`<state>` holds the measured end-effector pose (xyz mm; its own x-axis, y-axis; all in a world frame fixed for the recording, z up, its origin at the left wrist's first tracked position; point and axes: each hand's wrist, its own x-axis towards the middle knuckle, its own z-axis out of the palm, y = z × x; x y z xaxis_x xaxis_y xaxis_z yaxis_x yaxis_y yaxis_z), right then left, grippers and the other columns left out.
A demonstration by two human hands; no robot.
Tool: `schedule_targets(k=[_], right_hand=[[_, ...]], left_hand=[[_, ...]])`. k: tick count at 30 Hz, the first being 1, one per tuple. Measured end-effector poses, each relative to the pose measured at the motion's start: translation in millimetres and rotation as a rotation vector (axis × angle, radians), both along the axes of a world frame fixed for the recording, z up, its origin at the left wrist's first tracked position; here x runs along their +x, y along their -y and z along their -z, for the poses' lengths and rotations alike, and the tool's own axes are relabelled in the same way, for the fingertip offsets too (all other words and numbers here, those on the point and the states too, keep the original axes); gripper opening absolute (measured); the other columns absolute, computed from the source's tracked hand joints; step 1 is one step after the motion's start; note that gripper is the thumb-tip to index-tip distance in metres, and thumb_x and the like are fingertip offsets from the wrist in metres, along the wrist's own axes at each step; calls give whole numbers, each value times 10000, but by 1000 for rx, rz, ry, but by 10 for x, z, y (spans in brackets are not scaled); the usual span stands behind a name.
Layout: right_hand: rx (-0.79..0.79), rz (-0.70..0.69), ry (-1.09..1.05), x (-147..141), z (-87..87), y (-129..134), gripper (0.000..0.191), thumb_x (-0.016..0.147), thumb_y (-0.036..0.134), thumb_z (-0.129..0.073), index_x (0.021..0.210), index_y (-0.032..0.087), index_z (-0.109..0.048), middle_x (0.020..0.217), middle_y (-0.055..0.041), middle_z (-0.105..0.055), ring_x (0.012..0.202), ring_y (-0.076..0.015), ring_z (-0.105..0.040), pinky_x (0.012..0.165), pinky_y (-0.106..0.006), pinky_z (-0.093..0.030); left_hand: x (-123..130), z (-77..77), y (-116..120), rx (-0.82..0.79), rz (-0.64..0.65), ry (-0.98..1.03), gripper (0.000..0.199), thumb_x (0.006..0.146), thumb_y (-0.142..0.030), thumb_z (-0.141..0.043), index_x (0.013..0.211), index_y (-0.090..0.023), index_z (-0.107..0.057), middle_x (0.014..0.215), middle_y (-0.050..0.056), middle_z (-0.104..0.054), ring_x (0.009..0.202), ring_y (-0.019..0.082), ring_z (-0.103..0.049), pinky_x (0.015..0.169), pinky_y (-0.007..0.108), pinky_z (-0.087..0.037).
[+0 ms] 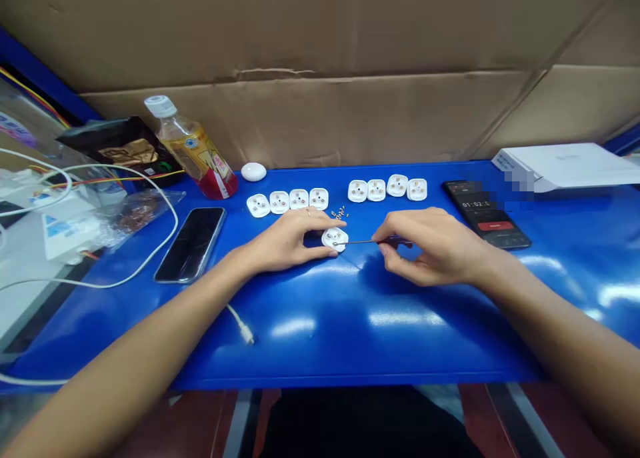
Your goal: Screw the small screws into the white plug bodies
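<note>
In the head view, the left hand grasps a white piece between its thumb, on the near side, and its fingers, on the far side. The right hand grips a screwdriver by its dark handle, fingers and thumb pinched round the front of it. The shaft runs leftward from this grip, nearly level with the table, and its tip meets the face of the piece; whether it sits in a screw there is too small to tell.

Just beyond the left hand's grip lies a small loose heap of screws. Past it to the left, four white parts stand in a row, metal bits showing on their faces; past it to the right is a second row of similar ones.

Farther left of the grip lie a white oval, a leaning bottle with red liquid, and a dark-screened phone. Nearer the person than the grip, a white cable end rests on the blue surface. Right of the screwdriver, beyond the right hand, are a lit phone and a white box.
</note>
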<state>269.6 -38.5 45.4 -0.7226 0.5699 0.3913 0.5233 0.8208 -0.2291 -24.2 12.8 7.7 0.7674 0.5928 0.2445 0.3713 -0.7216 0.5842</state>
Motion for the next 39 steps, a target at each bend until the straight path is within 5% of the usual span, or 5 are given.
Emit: schedule_targets(k=[8, 14, 18, 35, 39], right_hand=[[12, 106, 36, -31, -22, 59, 116, 999, 256, -576, 1105, 231, -613, 708, 17, -755, 545, -190, -706, 533, -284, -419], [-53, 91, -66, -28, -36, 62, 221, 959, 238, -620, 1174, 243, -572, 992, -59, -799, 801, -244, -783, 687, -338, -570], [-77, 182, -105, -34, -1, 59, 223, 995, 247, -624, 1210, 246, -563, 991, -58, -782, 737, -236, -768, 610, -324, -552], [36, 223, -199, -78, 34, 14, 150, 1011, 253, -636, 1140, 253, -559, 836, -8, -772, 665, -218, -767, 516, -295, -479], [-8, 211, -179, -70, 44, 8, 177, 993, 252, -637, 1156, 251, -569, 948, -46, -798, 740, -232, -778, 587, -318, -519]], left_hand=[[-6, 40, 7, 37, -24, 7, 489, 989, -401, -797, 1419, -177, -732, 1267, 125, -790, 1120, 270, -749, 1030, 397, -575], [11, 52, 20, 55, -33, 25, 470, 981, -386, -806, 1392, -167, -744, 1222, 114, -799, 1092, 261, -754, 1001, 385, -571], [34, 48, 38, 37, -36, 30, 466, 975, -403, -809, 1382, -184, -752, 1202, 108, -804, 1072, 260, -756, 972, 374, -578], [79, 74, 65, -18, -63, 28, 503, 983, -447, -798, 1396, -165, -742, 1182, 108, -799, 934, 224, -732, 836, 336, -552], [80, 76, 61, -23, -69, 19, 510, 984, -466, -792, 1396, -170, -745, 1174, 108, -802, 932, 224, -731, 829, 332, -546]])
